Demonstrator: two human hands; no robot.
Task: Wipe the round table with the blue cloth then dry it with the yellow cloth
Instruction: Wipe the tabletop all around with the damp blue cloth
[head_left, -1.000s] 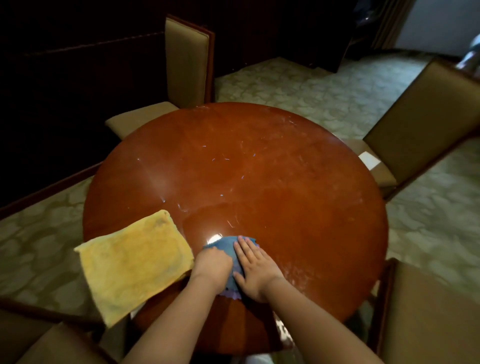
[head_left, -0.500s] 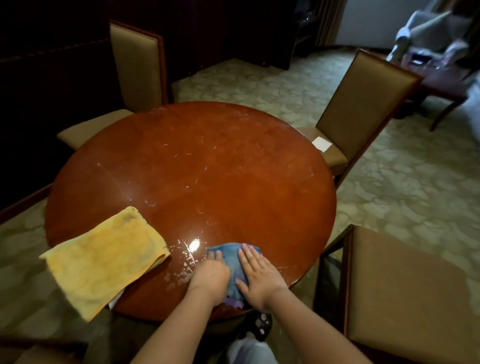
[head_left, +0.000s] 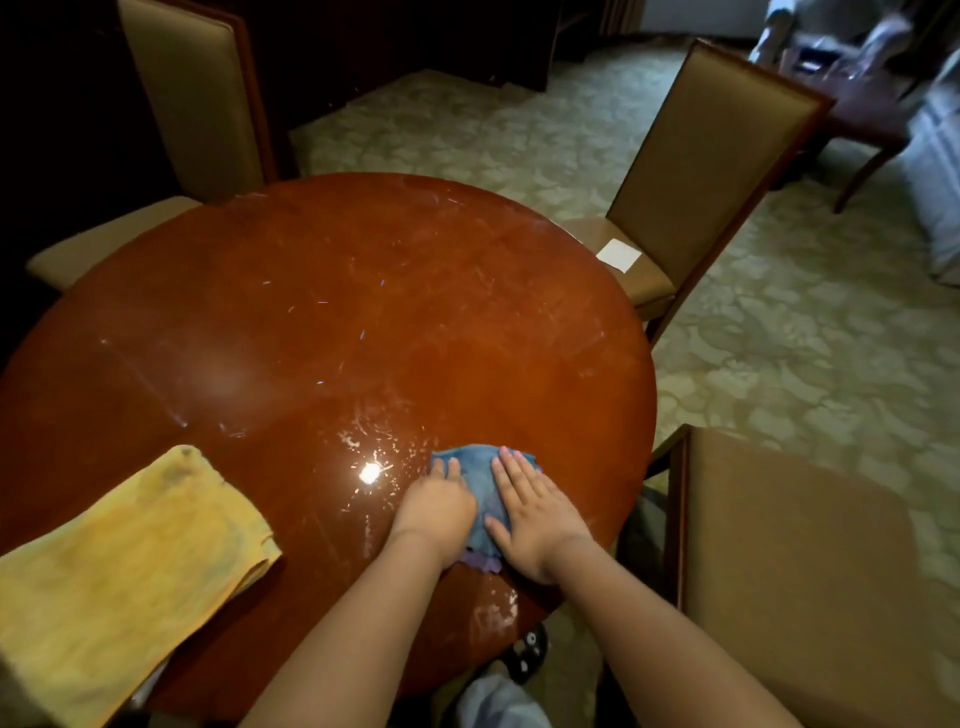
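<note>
We press our left hand (head_left: 439, 506) and right hand (head_left: 530, 514) flat, fingers straight, on the crumpled blue cloth (head_left: 480, 480) near the glossy round reddish wooden table (head_left: 322, 322) edge to wipe it, while the folded yellow cloth (head_left: 119, 561) waits alongside for drying.

Round table (head_left: 322, 312): far half and centre bare, open to a sweep. Near-left edge taken by yellow cloth (head_left: 119, 561), overhanging the rim. Near-right edge: both hands flat on blue cloth (head_left: 480, 486). Off the rim: chair (head_left: 701, 171) at far-right edge, chair (head_left: 197, 98) at far-left, third chair (head_left: 789, 566) close by near-right edge, narrow gap there.
</note>
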